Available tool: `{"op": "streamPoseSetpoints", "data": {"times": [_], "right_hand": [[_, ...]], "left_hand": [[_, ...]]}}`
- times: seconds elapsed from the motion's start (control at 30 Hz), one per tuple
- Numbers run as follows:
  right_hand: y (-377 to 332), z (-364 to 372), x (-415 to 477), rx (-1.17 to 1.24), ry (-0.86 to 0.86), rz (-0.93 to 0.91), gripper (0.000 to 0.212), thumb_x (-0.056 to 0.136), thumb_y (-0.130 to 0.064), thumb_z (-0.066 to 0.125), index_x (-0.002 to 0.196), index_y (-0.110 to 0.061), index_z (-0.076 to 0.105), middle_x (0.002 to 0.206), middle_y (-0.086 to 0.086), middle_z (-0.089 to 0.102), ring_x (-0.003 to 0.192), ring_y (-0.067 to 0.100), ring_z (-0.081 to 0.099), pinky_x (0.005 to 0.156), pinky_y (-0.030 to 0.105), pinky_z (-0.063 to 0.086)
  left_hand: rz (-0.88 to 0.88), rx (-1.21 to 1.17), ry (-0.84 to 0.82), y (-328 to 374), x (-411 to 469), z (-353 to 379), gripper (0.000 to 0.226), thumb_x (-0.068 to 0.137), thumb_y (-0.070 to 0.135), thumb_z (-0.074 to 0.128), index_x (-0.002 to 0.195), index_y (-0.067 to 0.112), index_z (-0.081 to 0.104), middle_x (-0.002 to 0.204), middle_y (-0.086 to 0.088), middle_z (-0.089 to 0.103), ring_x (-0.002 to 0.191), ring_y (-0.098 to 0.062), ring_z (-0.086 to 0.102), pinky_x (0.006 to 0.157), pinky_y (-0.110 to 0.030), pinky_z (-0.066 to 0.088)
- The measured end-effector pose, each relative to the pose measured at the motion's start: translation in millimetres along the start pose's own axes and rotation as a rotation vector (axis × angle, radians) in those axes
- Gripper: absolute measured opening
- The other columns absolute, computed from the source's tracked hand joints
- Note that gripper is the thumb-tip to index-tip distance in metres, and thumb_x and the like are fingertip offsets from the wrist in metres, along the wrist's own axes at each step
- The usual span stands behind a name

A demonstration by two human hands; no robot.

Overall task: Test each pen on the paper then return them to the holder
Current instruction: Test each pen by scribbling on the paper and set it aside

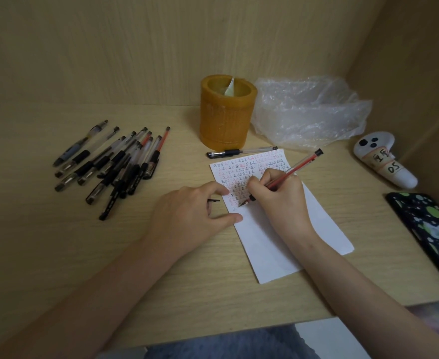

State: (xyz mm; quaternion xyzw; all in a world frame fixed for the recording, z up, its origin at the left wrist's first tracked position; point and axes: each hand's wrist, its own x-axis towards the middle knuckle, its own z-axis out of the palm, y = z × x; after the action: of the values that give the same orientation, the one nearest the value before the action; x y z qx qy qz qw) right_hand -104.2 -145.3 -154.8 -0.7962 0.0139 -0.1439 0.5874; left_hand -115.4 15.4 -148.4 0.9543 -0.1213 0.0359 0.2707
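Observation:
My right hand (278, 195) grips a red pen (304, 163) with its tip down on the white paper (278, 242), whose upper part is covered with rows of red and black marks. My left hand (187, 216) rests at the paper's left edge, thumb pressing the sheet, and holds a small black pen cap (214, 200) under its curled fingers. A brown cylindrical holder (226, 112) stands behind the paper with a bit of pale paper inside. One black pen (241, 152) lies between holder and paper. A pile of several pens (112, 164) lies at the left.
A crumpled clear plastic bag (309, 112) lies right of the holder. A white controller (384, 161) and a dark patterned phone (430, 229) sit along the right side. Wooden walls close off the desk behind and to the right.

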Motion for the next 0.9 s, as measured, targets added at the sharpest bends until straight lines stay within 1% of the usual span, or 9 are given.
{"op": "streamPoseSetpoints", "data": {"times": [0.17, 0.3, 0.43, 0.53, 0.63, 0.77, 0.9], "right_hand": [[1.7, 0.8, 0.7, -0.018, -0.011, -0.011, 0.037, 0.083, -0.006, 0.062, 0.051, -0.011, 0.045, 0.042, -0.010, 0.041, 0.042, 0.002, 0.037, 0.047, 0.012, 0.031], [1.6, 0.6, 0.3, -0.015, -0.007, -0.018, 0.037, 0.083, -0.005, 0.062, 0.051, -0.011, 0.045, 0.048, 0.000, 0.045, 0.044, 0.003, 0.038, 0.047, 0.012, 0.032], [1.3, 0.6, 0.5, 0.004, -0.006, -0.009, 0.035, 0.083, -0.005, 0.062, 0.051, -0.010, 0.046, 0.047, -0.003, 0.045, 0.043, 0.002, 0.039, 0.047, 0.010, 0.031], [1.5, 0.5, 0.4, 0.005, -0.010, -0.010, 0.035, 0.083, -0.006, 0.063, 0.052, -0.008, 0.048, 0.048, 0.000, 0.047, 0.043, 0.002, 0.040, 0.048, 0.010, 0.032], [1.3, 0.9, 0.1, -0.013, -0.023, -0.014, 0.036, 0.084, -0.008, 0.064, 0.051, -0.010, 0.048, 0.047, -0.004, 0.048, 0.043, 0.001, 0.041, 0.049, 0.010, 0.032], [1.2, 0.6, -0.6, -0.013, -0.029, -0.011, 0.040, 0.083, -0.004, 0.063, 0.049, -0.014, 0.043, 0.044, -0.008, 0.042, 0.044, 0.002, 0.039, 0.048, 0.009, 0.031], [0.7, 0.4, -0.6, -0.010, -0.017, -0.007, 0.038, 0.082, -0.005, 0.063, 0.049, -0.012, 0.045, 0.050, 0.004, 0.048, 0.050, 0.006, 0.043, 0.050, 0.011, 0.034]], "left_hand": [[0.004, 0.006, -0.002, -0.7, 0.2, 0.6, 0.049, 0.066, 0.068, 0.061, 0.108, 0.043, 0.057, 0.056, 0.013, 0.050, 0.060, 0.002, 0.051, 0.063, -0.024, 0.046], [0.002, 0.015, -0.004, -0.6, 0.4, 0.6, 0.051, 0.066, 0.069, 0.060, 0.109, 0.042, 0.056, 0.060, 0.013, 0.055, 0.064, 0.001, 0.054, 0.065, -0.025, 0.048], [0.006, 0.011, 0.002, -1.1, 0.3, 0.8, 0.049, 0.066, 0.068, 0.061, 0.108, 0.042, 0.056, 0.055, 0.013, 0.050, 0.058, 0.002, 0.049, 0.062, -0.024, 0.044], [0.005, 0.003, 0.000, -1.6, -0.2, 1.0, 0.048, 0.067, 0.067, 0.062, 0.108, 0.042, 0.057, 0.053, 0.012, 0.048, 0.056, 0.002, 0.048, 0.062, -0.024, 0.044], [0.003, 0.005, 0.000, -0.9, 0.2, 0.7, 0.049, 0.066, 0.068, 0.061, 0.108, 0.043, 0.056, 0.056, 0.013, 0.051, 0.061, 0.001, 0.052, 0.064, -0.024, 0.046], [0.000, 0.012, -0.002, 0.1, 0.7, 0.7, 0.050, 0.066, 0.068, 0.060, 0.109, 0.043, 0.056, 0.060, 0.012, 0.055, 0.066, 0.000, 0.055, 0.068, -0.026, 0.049], [-0.002, 0.011, 0.001, 0.2, -0.3, 0.1, 0.050, 0.066, 0.068, 0.060, 0.109, 0.043, 0.056, 0.063, 0.013, 0.056, 0.068, -0.001, 0.056, 0.069, -0.026, 0.048]]}}
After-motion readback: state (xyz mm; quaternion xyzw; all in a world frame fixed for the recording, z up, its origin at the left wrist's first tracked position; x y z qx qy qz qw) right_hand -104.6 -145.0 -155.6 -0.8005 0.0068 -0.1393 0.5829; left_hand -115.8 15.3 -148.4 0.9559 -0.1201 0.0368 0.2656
